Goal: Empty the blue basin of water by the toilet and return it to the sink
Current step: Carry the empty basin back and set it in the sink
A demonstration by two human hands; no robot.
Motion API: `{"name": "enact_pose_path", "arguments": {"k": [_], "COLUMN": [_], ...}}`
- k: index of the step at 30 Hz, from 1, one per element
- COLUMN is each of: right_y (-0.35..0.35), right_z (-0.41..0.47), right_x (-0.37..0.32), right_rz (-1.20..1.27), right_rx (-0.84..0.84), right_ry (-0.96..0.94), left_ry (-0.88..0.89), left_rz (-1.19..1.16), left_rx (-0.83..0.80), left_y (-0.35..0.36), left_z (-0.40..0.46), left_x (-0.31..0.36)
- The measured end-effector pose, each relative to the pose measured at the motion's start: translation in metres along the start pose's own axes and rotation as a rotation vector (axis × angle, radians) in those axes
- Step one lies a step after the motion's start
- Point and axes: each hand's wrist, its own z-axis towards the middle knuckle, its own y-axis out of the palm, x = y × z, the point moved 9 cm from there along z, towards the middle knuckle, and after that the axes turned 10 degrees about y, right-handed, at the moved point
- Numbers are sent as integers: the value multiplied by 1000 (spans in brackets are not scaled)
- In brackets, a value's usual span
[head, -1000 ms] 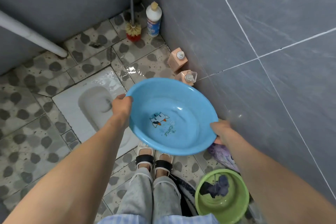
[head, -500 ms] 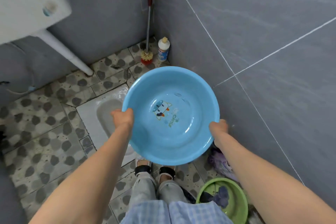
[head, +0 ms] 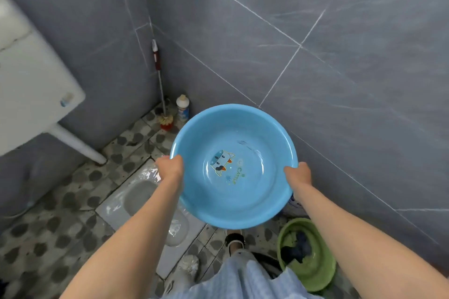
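I hold the round blue basin (head: 233,189) level in front of me, above the floor. It has a cartoon cat printed on its bottom and only a thin film of water shows inside. My left hand (head: 170,168) grips its left rim and my right hand (head: 298,173) grips its right rim. The white squat toilet (head: 136,199) is set in the floor below and to the left of the basin, wet and shiny. No sink is in view.
A green basin (head: 315,277) with dark cloth stands on the floor at lower right. A toilet brush (head: 166,121) and a white bottle (head: 182,107) stand in the far corner. A white cistern (head: 31,90) with its pipe (head: 77,144) hangs at left. A grey tiled wall (head: 340,80) runs close on the right.
The basin has risen from a tilt over the toilet to level and higher. The view has lifted, so more wall and the cistern show. Both hands keep their grip.
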Motion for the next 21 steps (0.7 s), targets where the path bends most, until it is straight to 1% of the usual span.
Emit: {"name": "enact_pose_path", "arguments": {"k": [2,5,9,13,14,16,21], "right_y": [-22,-55,-109,-157,-163,-188,-237], "right_z": [-26,-60,-98,-125,-128,-141,-171], "right_x": [21,58,113,169,180,215,290], "right_rz": [62,102,193,278,292,379,570], "right_rx": [59,159,319,399,403,440,502], "right_ry": [27,90,188,279,300,360,466], "left_ry": [86,166,260,354,374,450,575], "left_rz": [50,124,213,341,371,457,635], "left_rx": [-85,-217,-405,-585,-609,-693,-885], "left_y": [-1,8,41,81,88,112,164], "left_z": [-16,-47,-93,-143,-152,-191,-282], "left_x": [17,30,37,36,34,32,24]}}
